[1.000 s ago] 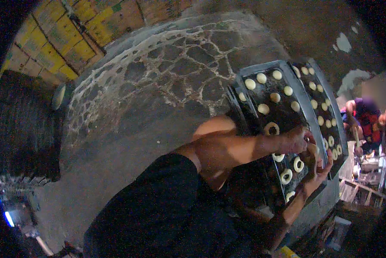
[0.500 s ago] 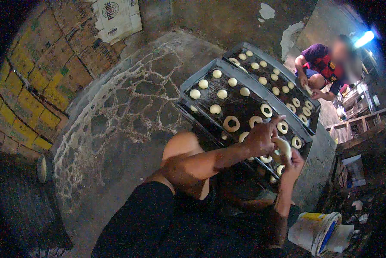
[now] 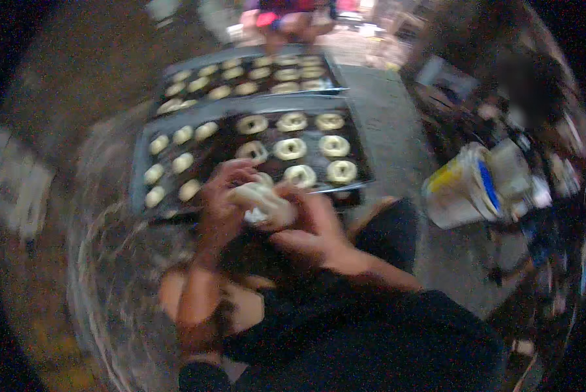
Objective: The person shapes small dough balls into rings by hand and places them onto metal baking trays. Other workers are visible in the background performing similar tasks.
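Both my hands are on one pale dough ring (image 3: 265, 204), raised over the near edge of a dark baking tray (image 3: 222, 155). My left hand (image 3: 222, 193) grips its left side with curled fingers. My right hand (image 3: 311, 219) is wrapped round the right side. Motion smears the ring's shape. On that tray, dough balls (image 3: 182, 162) sit in rows at the left and dough rings (image 3: 291, 149) fill the right part. My hands hide some of the tray's near edge.
Behind it stands a second baking tray (image 3: 342, 80) with more dough pieces. Beyond that a blurred person (image 3: 286, 21) sits at the far side. A white and yellow bucket (image 3: 451, 193) with a blue-edged rim stands on the right, beside blurred clutter.
My view has swung to the right, so trays and person appear further left. The dough ring has come off from above the tray's rings toward me, still in both hands.
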The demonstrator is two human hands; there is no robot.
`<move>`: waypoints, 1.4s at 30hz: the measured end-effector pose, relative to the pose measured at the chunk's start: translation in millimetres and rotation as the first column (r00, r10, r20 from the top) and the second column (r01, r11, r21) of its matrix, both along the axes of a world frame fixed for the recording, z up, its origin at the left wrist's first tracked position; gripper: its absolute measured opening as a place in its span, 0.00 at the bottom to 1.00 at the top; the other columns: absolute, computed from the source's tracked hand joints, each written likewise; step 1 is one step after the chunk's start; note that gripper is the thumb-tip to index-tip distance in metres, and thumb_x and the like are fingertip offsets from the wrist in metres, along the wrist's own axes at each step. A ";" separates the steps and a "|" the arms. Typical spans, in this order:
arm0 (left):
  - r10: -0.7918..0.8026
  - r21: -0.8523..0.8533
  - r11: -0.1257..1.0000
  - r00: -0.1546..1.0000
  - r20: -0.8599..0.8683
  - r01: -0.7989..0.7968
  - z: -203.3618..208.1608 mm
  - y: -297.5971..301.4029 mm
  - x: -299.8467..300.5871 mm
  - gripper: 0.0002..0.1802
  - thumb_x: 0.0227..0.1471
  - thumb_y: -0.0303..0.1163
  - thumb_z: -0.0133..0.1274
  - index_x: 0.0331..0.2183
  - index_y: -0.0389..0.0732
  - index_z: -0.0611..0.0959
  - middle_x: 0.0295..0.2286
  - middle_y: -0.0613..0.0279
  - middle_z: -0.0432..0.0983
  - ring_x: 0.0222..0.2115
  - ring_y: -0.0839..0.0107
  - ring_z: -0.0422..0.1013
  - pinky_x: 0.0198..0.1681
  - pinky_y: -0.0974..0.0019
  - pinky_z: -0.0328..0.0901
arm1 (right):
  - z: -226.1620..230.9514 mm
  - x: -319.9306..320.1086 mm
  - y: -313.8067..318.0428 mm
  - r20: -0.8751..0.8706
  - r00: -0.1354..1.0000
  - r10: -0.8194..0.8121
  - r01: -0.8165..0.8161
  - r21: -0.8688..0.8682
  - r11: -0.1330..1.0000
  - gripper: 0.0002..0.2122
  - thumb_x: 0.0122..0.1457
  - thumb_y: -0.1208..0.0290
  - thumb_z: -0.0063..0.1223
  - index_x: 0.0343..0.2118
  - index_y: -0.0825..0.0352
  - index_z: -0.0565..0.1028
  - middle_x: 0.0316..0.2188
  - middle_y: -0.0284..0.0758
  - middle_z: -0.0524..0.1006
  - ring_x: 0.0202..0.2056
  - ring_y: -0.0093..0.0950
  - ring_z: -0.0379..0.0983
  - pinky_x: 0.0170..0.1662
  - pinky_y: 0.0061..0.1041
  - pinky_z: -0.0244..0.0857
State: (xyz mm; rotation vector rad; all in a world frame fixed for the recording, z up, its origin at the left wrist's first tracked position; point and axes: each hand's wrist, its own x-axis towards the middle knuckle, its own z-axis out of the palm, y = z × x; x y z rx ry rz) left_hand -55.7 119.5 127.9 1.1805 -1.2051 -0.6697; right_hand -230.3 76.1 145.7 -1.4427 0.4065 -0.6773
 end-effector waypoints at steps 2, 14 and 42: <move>-0.034 0.125 0.991 0.984 -0.173 0.056 0.3 3.2 -0.3 0.25 0.40 0.17 0.50 0.45 0.38 0.78 0.40 0.59 0.78 0.43 0.68 0.74 0.49 0.65 0.69 | -0.6 -2.1 -14.1 -0.135 0.990 -0.038 0.048 0.066 0.997 0.28 0.45 0.80 0.53 0.54 0.75 0.67 0.49 0.38 0.71 0.48 0.30 0.73 0.54 0.29 0.67; -0.337 -0.250 0.937 0.812 -0.476 0.242 -28.3 -6.9 -6.9 0.23 0.59 0.52 0.49 0.45 0.43 0.77 0.27 0.60 0.79 0.20 0.71 0.74 0.21 0.67 0.70 | -31.0 -7.7 -34.9 -0.439 0.891 -0.117 0.026 -0.209 0.978 0.33 0.43 0.73 0.59 0.57 0.70 0.66 0.45 0.38 0.75 0.45 0.31 0.74 0.48 0.31 0.70; 0.074 -0.122 0.943 0.556 -0.828 -0.308 -20.0 30.3 98.3 0.18 0.57 0.43 0.47 0.45 0.45 0.76 0.38 0.57 0.76 0.36 0.60 0.75 0.36 0.57 0.73 | -74.7 128.8 -112.1 -0.370 0.928 0.049 -0.184 -0.336 0.924 0.22 0.63 0.72 0.46 0.60 0.70 0.65 0.55 0.39 0.73 0.52 0.29 0.72 0.57 0.28 0.65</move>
